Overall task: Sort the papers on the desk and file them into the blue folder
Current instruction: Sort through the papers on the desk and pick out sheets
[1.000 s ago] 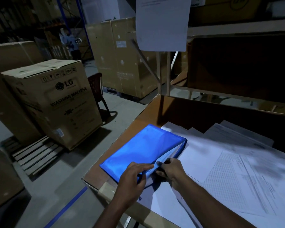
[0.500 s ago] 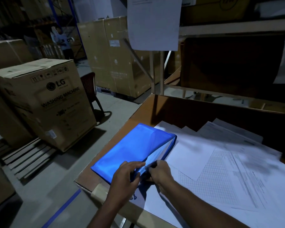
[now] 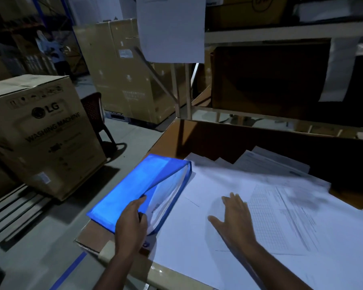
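The blue folder (image 3: 134, 191) lies at the left end of the table (image 3: 170, 139), its near corner reaching the table's front edge. The left hand (image 3: 131, 223) has its grip closed on the folder's upper flap at the near right edge, thumb on top, lifting that flap so the mouth gapes toward the right; white sheets (image 3: 166, 197) show inside the opening. The right hand (image 3: 233, 218) is released, fingers spread and palm down, resting flat on a large blank sheet (image 3: 189, 233) just to the right of the folder, apart from it and grasping nothing. Further right, a printed form with a grid (image 3: 281, 216) overlaps the blank sheet, and more papers (image 3: 266, 164) fan out toward the back of the table, partly blurred. On the floor to the left stands a cardboard box marked LG Washing Machine (image 3: 44, 132). A white notice (image 3: 172, 28) hangs from the shelf above the table.
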`<state>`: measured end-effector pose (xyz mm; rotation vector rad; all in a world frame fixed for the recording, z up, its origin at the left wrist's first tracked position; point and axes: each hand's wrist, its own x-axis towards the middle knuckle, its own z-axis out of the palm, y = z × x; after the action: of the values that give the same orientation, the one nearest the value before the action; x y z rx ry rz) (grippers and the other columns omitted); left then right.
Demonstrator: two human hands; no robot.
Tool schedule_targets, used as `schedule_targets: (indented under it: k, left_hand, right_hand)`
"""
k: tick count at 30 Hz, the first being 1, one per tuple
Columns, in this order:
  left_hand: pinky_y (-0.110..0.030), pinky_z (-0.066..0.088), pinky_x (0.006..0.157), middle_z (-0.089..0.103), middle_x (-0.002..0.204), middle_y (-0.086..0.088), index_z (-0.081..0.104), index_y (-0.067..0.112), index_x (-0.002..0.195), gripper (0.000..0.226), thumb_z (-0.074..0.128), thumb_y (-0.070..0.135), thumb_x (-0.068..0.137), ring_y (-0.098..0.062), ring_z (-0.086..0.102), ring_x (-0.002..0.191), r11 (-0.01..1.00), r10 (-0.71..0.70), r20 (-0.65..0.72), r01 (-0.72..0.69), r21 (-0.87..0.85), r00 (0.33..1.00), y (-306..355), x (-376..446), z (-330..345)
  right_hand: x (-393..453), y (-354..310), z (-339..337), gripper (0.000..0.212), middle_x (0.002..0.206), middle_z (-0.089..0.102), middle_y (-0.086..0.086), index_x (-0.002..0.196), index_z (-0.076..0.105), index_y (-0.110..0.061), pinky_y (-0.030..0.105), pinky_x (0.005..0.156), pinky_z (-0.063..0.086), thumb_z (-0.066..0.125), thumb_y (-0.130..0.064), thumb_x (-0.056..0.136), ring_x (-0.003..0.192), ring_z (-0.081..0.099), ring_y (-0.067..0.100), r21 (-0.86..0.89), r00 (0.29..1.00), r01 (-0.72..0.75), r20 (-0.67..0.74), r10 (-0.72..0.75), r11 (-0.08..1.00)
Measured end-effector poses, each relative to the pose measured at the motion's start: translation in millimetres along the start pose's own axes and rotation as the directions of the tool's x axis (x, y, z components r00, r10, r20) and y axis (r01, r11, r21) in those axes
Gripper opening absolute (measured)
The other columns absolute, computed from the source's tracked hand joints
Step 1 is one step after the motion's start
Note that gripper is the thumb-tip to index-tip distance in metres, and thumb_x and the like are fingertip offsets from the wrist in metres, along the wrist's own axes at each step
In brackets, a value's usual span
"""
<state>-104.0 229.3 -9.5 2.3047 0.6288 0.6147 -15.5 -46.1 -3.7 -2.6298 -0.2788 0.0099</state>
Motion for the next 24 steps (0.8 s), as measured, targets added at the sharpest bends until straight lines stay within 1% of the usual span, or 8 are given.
schedule_targets:
  k: [4,9,13,16,18,20,22,24]
  left_hand:
    - [-0.039,0.053,0.084,0.073,0.122,0.006,0.065,0.021,0.135,0.051,0.058,-0.003,0.091,-0.023,0.068,0.098,1.0,-0.002,-0.026,0.003,0.008,1.0,4,4,9]
    - [-0.039,0.054,0.08,0.07,0.12,0.01,0.069,0.028,0.127,0.045,0.062,0.001,0.092,-0.018,0.066,0.09,1.0,0.015,0.01,-0.015,-0.001,1.0,11,5,12]
    - [-0.043,0.058,0.083,0.066,0.128,0.006,0.074,0.036,0.099,0.014,0.071,0.023,0.095,-0.023,0.067,0.107,0.998,0.047,0.015,-0.047,-0.042,0.999,15,9,16]
    - [-0.047,0.06,0.083,0.063,0.13,0.005,0.072,0.041,0.087,0.007,0.072,0.04,0.094,-0.022,0.062,0.117,0.996,0.063,0.03,-0.061,-0.07,0.998,31,7,18]
    - [-0.045,0.059,0.081,0.064,0.124,0.009,0.07,0.042,0.086,0.009,0.07,0.046,0.094,-0.021,0.063,0.108,0.99,0.094,-0.003,-0.093,-0.107,0.996,52,1,18]
    - [-0.043,0.059,0.079,0.07,0.107,0.008,0.071,0.038,0.088,0.015,0.067,0.051,0.094,-0.018,0.067,0.095,0.973,0.114,0.056,-0.1,-0.207,0.992,79,-8,20]
    - [-0.041,0.063,0.074,0.075,0.099,0.0,0.075,0.025,0.098,0.035,0.064,0.058,0.091,-0.02,0.073,0.082,0.905,0.031,0.337,0.117,-0.409,0.941,107,-18,28]
    - [-0.047,0.065,0.078,0.076,0.109,-0.01,0.072,0.004,0.115,0.064,0.068,0.061,0.087,-0.027,0.076,0.087,0.723,-0.019,0.632,0.448,-0.527,0.774,128,-27,42]
  right_hand:
    - [-12,15,-10,0.079,0.16,0.035,0.002,0.153,0.036,-0.016,0.034,0.122,0.02,0.064,-0.054,0.09,0.149,0.028,0.02,0.028,0.999,-0.038,-0.036,0.039,0.999]
    - [-15,15,-22,0.012,0.096,0.07,-0.007,0.099,0.068,-0.024,0.028,0.078,0.049,0.058,-0.018,0.095,0.095,0.066,0.015,-0.019,0.976,-0.034,-0.215,0.03,0.999]
    - [-18,15,-40,0.029,0.067,0.057,-0.006,0.081,0.052,-0.021,0.03,0.053,0.037,0.04,-0.028,0.106,0.06,0.054,0.013,0.303,0.917,-0.009,-0.378,0.129,0.953]
    - [-20,13,-59,0.03,0.093,0.067,0.004,0.104,0.062,-0.01,0.035,0.074,0.048,0.04,-0.031,0.107,0.084,0.061,0.021,0.709,0.846,-0.019,-0.364,0.389,0.705]
    - [-16,19,-70,0.03,0.119,0.066,0.002,0.124,0.06,-0.01,0.034,0.094,0.047,0.044,-0.028,0.106,0.109,0.062,0.021,0.9,0.781,-0.082,-0.209,0.588,0.429]
    - [-12,33,-75,0.026,0.117,0.069,0.008,0.119,0.063,-0.011,0.04,0.095,0.052,0.047,-0.026,0.105,0.106,0.066,0.026,0.978,0.745,-0.1,-0.048,0.666,0.183]
    - [-14,42,-74,0.026,0.115,0.068,0.008,0.123,0.061,-0.007,0.04,0.093,0.052,0.048,-0.021,0.105,0.103,0.065,0.027,0.993,0.724,-0.116,0.063,0.687,0.032]
    - [-21,49,-68,0.031,0.12,0.065,0.008,0.128,0.057,-0.004,0.039,0.095,0.049,0.05,-0.022,0.103,0.108,0.062,0.029,0.98,0.716,-0.185,0.08,0.693,0.078]
